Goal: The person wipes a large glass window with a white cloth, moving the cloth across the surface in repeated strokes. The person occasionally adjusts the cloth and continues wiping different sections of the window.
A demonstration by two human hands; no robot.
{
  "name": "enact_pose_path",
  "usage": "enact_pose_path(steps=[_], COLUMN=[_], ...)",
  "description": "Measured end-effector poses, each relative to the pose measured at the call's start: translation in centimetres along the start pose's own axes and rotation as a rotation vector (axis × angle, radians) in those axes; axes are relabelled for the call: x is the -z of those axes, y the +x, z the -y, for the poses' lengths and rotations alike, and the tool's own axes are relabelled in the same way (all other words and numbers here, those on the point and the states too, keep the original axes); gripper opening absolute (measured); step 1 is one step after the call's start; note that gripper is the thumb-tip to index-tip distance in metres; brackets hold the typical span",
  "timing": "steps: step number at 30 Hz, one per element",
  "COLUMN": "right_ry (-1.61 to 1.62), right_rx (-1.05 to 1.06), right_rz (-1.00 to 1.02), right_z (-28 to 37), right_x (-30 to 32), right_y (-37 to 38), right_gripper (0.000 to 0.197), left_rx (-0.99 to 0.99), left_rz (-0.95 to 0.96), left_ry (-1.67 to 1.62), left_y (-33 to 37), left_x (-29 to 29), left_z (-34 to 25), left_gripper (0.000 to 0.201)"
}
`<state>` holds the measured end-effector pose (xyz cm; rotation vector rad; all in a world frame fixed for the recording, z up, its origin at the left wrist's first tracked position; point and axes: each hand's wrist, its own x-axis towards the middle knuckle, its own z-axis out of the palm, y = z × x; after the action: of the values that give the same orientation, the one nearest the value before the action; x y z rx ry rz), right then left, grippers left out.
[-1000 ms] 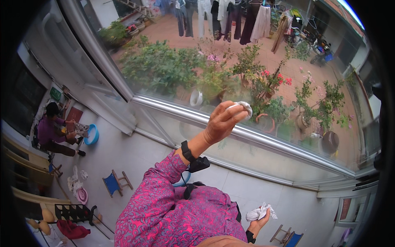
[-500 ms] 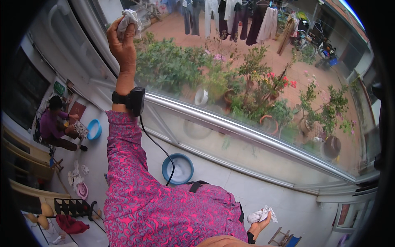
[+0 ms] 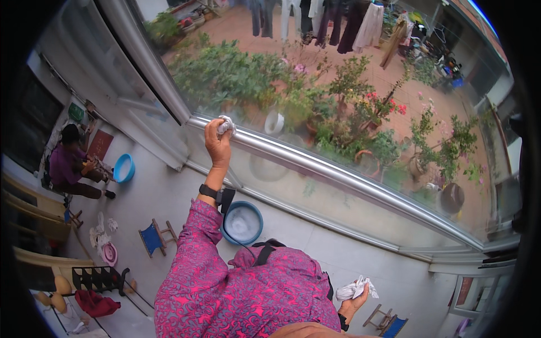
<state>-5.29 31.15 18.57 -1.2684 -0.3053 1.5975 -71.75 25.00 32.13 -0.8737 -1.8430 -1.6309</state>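
Observation:
My left hand [image 3: 218,145] is closed on a crumpled white cloth [image 3: 227,125], at the left end of the silver window rail [image 3: 315,164]. The cloth is at the lower edge of the large glass pane [image 3: 248,84], by the corner of the frame. Low on the right, my right hand [image 3: 354,305] grips another bunched white cloth [image 3: 356,288], held away from the window. A blue basin [image 3: 242,223] with cloudy, sudsy water stands on the floor below my left forearm.
Two small folding stools with blue seats, one on the left [image 3: 151,238] and one on the right [image 3: 394,327], stand on the floor. A person in purple [image 3: 70,163] sits at far left beside a light-blue basin [image 3: 124,168]. Plants and hanging laundry show beyond the glass.
My left hand has come down from high on the glass to the rail, bringing its cloth along. The right hand stays nearly in place. The left stool has come into sight.

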Motion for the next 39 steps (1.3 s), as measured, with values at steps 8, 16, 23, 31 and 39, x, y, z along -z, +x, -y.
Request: enact_pose_path(steps=[8, 16, 23, 31, 39], right_ry=[0.002, 0.03, -0.014, 0.003, -0.01], right_rx=[0.039, 0.041, 0.014, 0.017, 0.003], right_rz=[-0.006, 0.008, 0.04, 0.021, 0.023], right_z=[0.4, -0.4, 0.3, 0.5, 0.2], right_x=[-0.5, -0.4, -1.4, -1.4, -2.2], right_y=[-0.5, -0.8, -0.6, -1.1, -0.7], right_gripper=[0.038, 0.037, 0.037, 0.039, 0.038], left_rx=[-0.464, -0.298, -0.028, 0.011, 0.108], left_rz=[-0.268, -0.288, 0.008, -0.311, -0.223], left_ry=[-0.083, 0.067, 0.112, 0.217, 0.09], left_y=[21.4, 10.2, -0.1, 10.5, -1.0], left_x=[3.9, 0.0, 1.8, 5.2, -3.6], left_z=[-9.7, -2.4, 1.2, 5.2, -2.6], left_gripper=[0.031, 0.036, 0.035, 0.034, 0.039])
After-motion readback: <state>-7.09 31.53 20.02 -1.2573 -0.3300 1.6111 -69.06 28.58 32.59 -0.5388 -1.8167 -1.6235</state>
